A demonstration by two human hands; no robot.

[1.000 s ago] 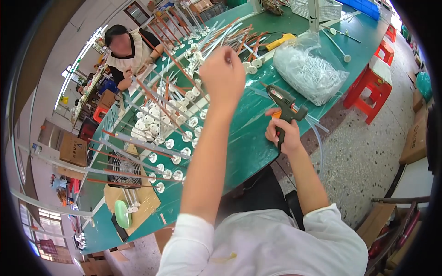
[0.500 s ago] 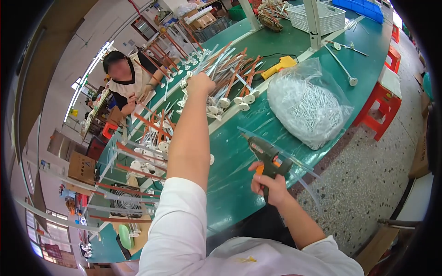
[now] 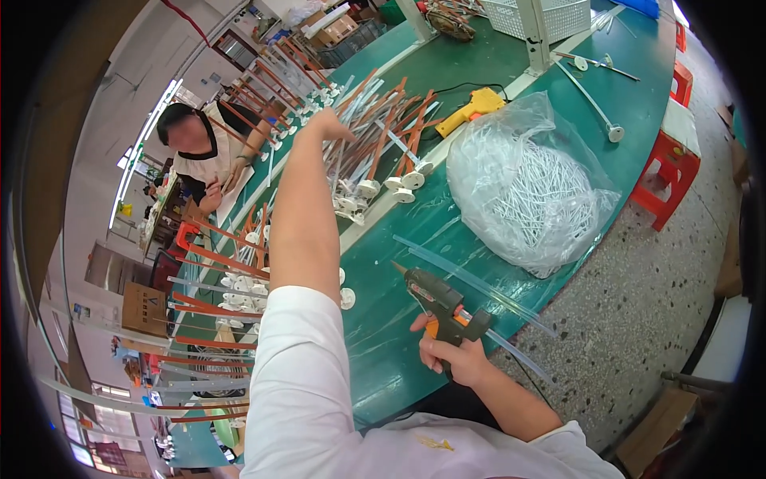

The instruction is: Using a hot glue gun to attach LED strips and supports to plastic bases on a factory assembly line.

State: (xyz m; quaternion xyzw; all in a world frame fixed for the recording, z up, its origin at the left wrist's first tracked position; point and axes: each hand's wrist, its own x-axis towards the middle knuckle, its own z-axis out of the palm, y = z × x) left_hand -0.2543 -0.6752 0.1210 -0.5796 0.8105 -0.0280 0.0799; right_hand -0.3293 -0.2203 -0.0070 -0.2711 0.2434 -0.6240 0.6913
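My right hand (image 3: 459, 359) is wrapped around the handle of a black hot glue gun (image 3: 435, 295), whose nozzle points away to the upper left. A translucent glue stick (image 3: 519, 357) sticks out of its back. Long clear glue sticks (image 3: 479, 281) lie on the table just beyond the gun. My left arm is stretched far forward, and my left hand (image 3: 321, 126) is over the left side of a pile of brown and silver strips (image 3: 383, 120) with round white discs at their ends. Most of its fingers are hidden, so any grip there cannot be made out.
A clear bag of thin white sticks (image 3: 535, 191) lies on the green table (image 3: 391, 319). Behind it are a yellow glue gun (image 3: 472, 110) and a metal post (image 3: 536, 40). Strips with discs (image 3: 239, 291) stand along the left. Across the table sits a co-worker (image 3: 209, 152).
My left hand has shifted slightly left and away at the pile, its wrist now bent. The glue gun in my right hand has moved a little left and nearer to me.
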